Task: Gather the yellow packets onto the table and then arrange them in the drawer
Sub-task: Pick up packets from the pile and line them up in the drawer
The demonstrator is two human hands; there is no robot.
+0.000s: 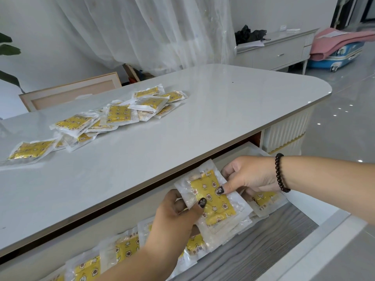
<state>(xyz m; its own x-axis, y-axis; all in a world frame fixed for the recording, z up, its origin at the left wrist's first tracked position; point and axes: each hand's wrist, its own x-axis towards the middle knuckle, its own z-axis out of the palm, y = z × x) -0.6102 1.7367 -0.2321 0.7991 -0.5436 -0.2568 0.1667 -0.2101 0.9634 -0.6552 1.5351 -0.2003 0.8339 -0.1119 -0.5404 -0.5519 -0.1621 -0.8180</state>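
Both hands hold a small stack of yellow packets (213,199) over the open drawer (284,238). My left hand (174,218) grips the stack's near left edge, thumb on top. My right hand (249,175) pinches its far right edge, thumb pressed on the yellow print. Several packets (121,250) lie in a row along the drawer's back wall, and another packet (263,199) lies under my right hand. A loose spread of packets (113,116) covers the left part of the white table (223,110).
The drawer's grey wood-grain floor (274,240) is bare toward its front. A wooden chair back (71,92) stands behind the table. A white cabinet (280,51) and a blue suitcase (336,55) stand far right, on a glossy floor.
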